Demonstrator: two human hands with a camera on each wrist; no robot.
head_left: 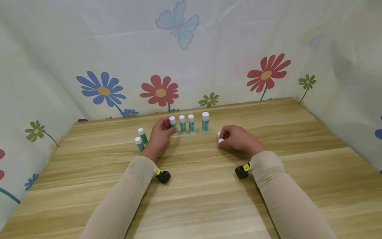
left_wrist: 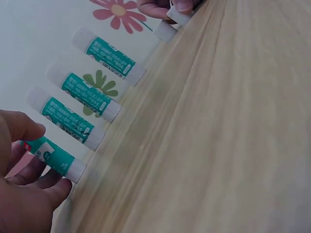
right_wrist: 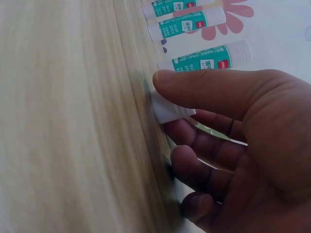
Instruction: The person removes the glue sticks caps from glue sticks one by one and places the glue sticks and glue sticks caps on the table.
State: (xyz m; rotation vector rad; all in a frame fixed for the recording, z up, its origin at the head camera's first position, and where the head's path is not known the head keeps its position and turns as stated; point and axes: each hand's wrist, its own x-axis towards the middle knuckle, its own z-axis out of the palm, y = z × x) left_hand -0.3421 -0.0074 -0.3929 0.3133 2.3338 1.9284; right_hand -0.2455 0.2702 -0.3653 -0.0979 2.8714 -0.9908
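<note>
Could knock over the next stick in line while handling the end glue stick: standing close together, upright on narrow bases, 4 in the row along the back of the tabletop. Could set off a chain, too, with a sideways nudge from a knuckle or the sleeve. Could catch the 2 spare sticks just left of the wrist if swung that way. On the other side, might let 1 of the 2 white-ended sticks slip and roll across the smooth wood, with both packed into a single grasp.

Reaching forward with the left hand, palm turned inward, wrist low over the wood. Pinching the end glue stick between thumb and fingers, near its base as seen from the left wrist view. Resting the right hand on the tabletop, well apart from the row, knuckles up. Pressing the thumb along a white end, other fingers curled underneath, clamped on the pair.
</note>
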